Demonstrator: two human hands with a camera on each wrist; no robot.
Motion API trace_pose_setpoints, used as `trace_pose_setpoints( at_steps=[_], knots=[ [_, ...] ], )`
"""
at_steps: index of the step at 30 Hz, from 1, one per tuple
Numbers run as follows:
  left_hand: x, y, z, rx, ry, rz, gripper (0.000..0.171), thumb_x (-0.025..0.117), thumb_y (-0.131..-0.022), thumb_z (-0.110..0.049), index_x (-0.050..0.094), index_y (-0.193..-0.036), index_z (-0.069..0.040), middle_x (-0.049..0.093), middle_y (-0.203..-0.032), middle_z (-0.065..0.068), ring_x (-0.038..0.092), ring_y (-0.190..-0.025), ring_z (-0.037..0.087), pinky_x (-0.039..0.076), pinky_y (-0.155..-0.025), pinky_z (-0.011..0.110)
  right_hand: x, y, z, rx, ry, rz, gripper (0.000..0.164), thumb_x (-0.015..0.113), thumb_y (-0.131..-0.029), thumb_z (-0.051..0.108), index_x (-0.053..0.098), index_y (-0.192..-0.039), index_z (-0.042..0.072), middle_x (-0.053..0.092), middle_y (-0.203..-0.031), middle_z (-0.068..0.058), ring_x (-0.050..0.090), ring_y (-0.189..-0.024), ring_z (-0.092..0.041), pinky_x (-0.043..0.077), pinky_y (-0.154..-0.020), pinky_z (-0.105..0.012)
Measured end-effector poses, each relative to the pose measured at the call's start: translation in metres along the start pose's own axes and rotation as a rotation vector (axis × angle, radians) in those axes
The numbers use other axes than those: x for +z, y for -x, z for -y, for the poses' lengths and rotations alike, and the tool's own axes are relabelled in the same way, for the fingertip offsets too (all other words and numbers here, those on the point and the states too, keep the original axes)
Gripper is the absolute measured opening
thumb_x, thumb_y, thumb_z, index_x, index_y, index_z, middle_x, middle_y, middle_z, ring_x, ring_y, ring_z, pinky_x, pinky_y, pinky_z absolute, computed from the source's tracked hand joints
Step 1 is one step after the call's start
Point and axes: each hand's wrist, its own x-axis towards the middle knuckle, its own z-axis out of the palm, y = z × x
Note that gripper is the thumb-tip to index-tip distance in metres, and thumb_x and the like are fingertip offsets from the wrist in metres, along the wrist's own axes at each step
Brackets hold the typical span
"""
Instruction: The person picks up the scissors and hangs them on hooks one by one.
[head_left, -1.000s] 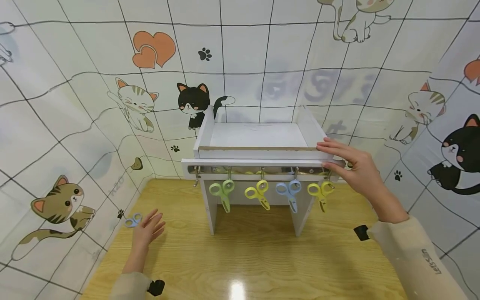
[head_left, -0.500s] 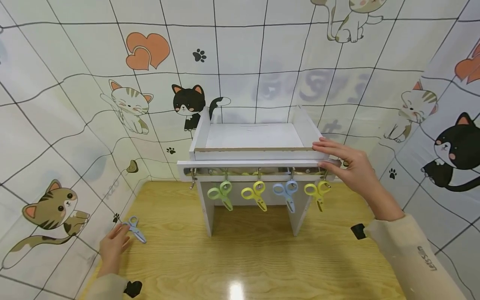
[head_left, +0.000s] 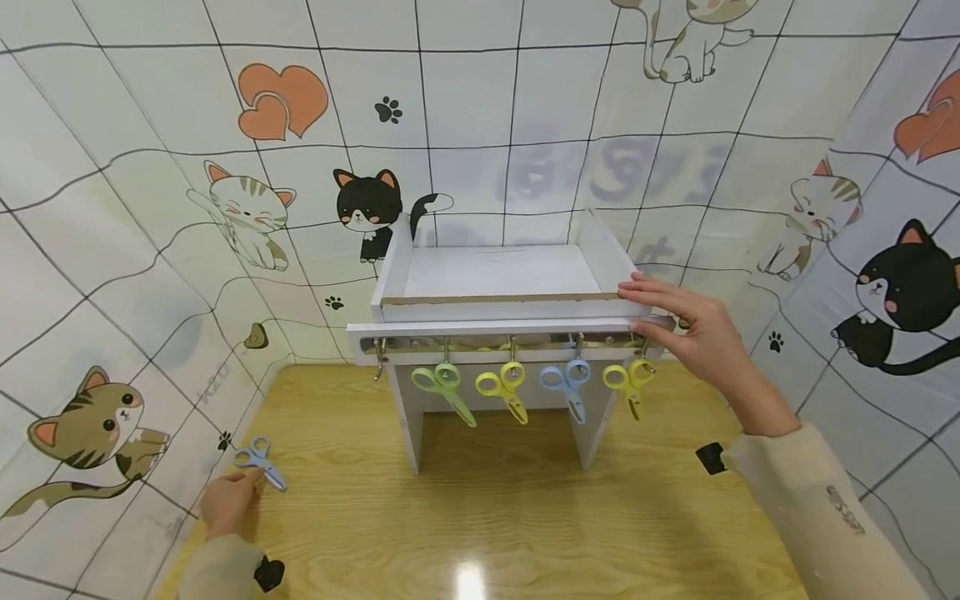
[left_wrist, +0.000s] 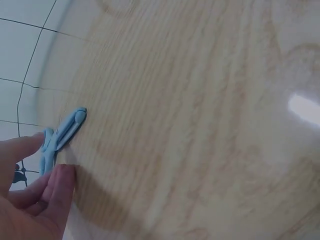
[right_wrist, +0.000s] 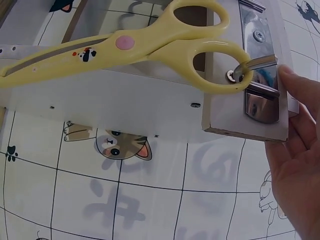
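In the head view, my left hand (head_left: 228,502) is at the lower left, low over the table, with its fingertips at the handles of blue scissors (head_left: 262,462). The left wrist view has thumb and fingers (left_wrist: 61,187) on either side of the scissors' handle loops, apart from each other. My right hand (head_left: 701,342) holds the right end of a white shelf stand (head_left: 517,310), fingers on the tray's side and thumb at the front rail. From the rail's hooks hang green scissors (head_left: 444,392), yellow scissors (head_left: 504,390), blue scissors (head_left: 567,387) and more yellow scissors (head_left: 630,385).
At the rail's left end is a bare hook (head_left: 379,358). The stand is on a wood-grain table (head_left: 420,533) close to a white wall covering (head_left: 480,100) with cat prints. That covering also closes in the left and right sides.
My left hand has moved left and down beside the blue scissors on the table, uncovering their blades. The right hand stays on the stand. The hanging green scissors swing slightly.
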Motion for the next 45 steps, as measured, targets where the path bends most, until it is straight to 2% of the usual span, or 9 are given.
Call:
trace_pose_setpoints(
  at_steps=[2, 5, 8, 13, 19, 25, 32, 40, 45],
  knots=[
    [-0.002, -0.002, 0.000, 0.057, -0.075, 0.023, 0.044, 0.061, -0.087, -0.034, 0.068, -0.074, 0.007, 0.065, -0.064, 0.015, 0.059, -0.075, 0.040, 0.048, -0.065, 0.045, 0.001, -0.001, 0.000, 0.003, 0.005, 0.001, 0.055, 0.075, -0.068, -0.013, 0.067, -0.118, 0.009, 0.064, -0.123, -0.008, 0.050, -0.126, -0.020, 0.037, -0.105, -0.018],
    [-0.004, -0.006, 0.000, 0.121, -0.142, 0.046, 0.048, 0.061, -0.086, -0.035, 0.057, -0.053, -0.001, 0.058, -0.055, 0.009, 0.051, -0.052, 0.026, 0.041, -0.048, 0.034, 0.002, -0.002, -0.001, 0.011, 0.005, 0.006, 0.055, 0.075, -0.069, -0.012, 0.067, -0.118, 0.010, 0.063, -0.124, -0.008, 0.050, -0.127, -0.019, 0.037, -0.105, -0.018],
    [-0.004, -0.006, -0.001, 0.093, -0.140, 0.083, 0.046, 0.062, -0.085, -0.035, 0.052, -0.049, -0.008, 0.052, -0.051, 0.004, 0.042, -0.046, 0.017, 0.035, -0.042, 0.029, 0.003, -0.003, -0.002, 0.019, 0.003, 0.013, 0.054, 0.075, -0.069, -0.012, 0.067, -0.118, 0.010, 0.063, -0.124, -0.008, 0.050, -0.127, -0.018, 0.037, -0.104, -0.016],
    [-0.001, -0.004, 0.000, 0.048, -0.149, 0.128, 0.046, 0.063, -0.083, -0.032, 0.055, -0.044, -0.009, 0.050, -0.046, 0.001, 0.043, -0.043, 0.015, 0.036, -0.041, 0.028, 0.004, -0.003, -0.002, 0.043, 0.003, 0.037, 0.053, 0.075, -0.070, -0.012, 0.067, -0.118, 0.009, 0.063, -0.125, -0.009, 0.049, -0.127, -0.016, 0.036, -0.105, -0.015],
    [-0.003, -0.005, -0.006, 0.046, -0.123, 0.122, 0.036, 0.064, -0.081, -0.023, 0.056, -0.049, -0.008, 0.055, -0.051, 0.004, 0.050, -0.050, 0.019, 0.040, -0.046, 0.031, 0.004, 0.000, -0.002, 0.054, -0.008, 0.018, 0.054, 0.075, -0.067, -0.014, 0.068, -0.116, 0.006, 0.064, -0.122, -0.012, 0.050, -0.126, -0.016, 0.036, -0.104, -0.014],
    [-0.005, -0.006, -0.014, -0.024, -0.099, 0.168, 0.027, 0.066, -0.081, -0.020, 0.067, -0.063, 0.000, 0.064, -0.058, 0.007, 0.059, -0.057, 0.023, 0.047, -0.054, 0.035, 0.003, 0.000, -0.001, 0.021, 0.001, 0.004, 0.056, 0.076, -0.066, -0.015, 0.067, -0.117, 0.007, 0.064, -0.121, -0.011, 0.051, -0.126, -0.018, 0.037, -0.104, -0.015],
    [-0.005, -0.010, -0.019, 0.017, -0.117, 0.183, 0.024, 0.065, -0.079, -0.020, 0.064, -0.063, -0.002, 0.061, -0.062, 0.009, 0.056, -0.065, 0.027, 0.047, -0.058, 0.037, 0.000, -0.001, 0.013, 0.019, 0.006, -0.014, 0.055, 0.074, -0.065, -0.018, 0.068, -0.115, 0.003, 0.065, -0.118, -0.016, 0.051, -0.125, -0.020, 0.037, -0.104, -0.015],
    [-0.002, -0.008, -0.020, 0.035, -0.110, 0.240, 0.029, 0.061, -0.082, -0.019, 0.065, -0.059, -0.002, 0.061, -0.052, 0.006, 0.056, -0.048, 0.018, 0.044, -0.047, 0.030, -0.002, -0.004, 0.037, 0.015, 0.010, -0.004, 0.050, 0.072, -0.066, -0.020, 0.067, -0.113, -0.003, 0.063, -0.116, -0.023, 0.052, -0.124, -0.025, 0.037, -0.103, -0.014],
    [0.003, -0.008, -0.024, 0.047, -0.119, 0.215, 0.030, 0.060, -0.084, -0.016, 0.064, -0.060, 0.001, 0.059, -0.049, 0.007, 0.051, -0.042, 0.016, 0.042, -0.042, 0.029, -0.002, -0.004, 0.022, 0.023, 0.016, -0.003, 0.054, 0.073, -0.065, -0.019, 0.067, -0.115, 0.001, 0.064, -0.119, -0.018, 0.051, -0.126, -0.022, 0.037, -0.103, -0.013]
  ],
)
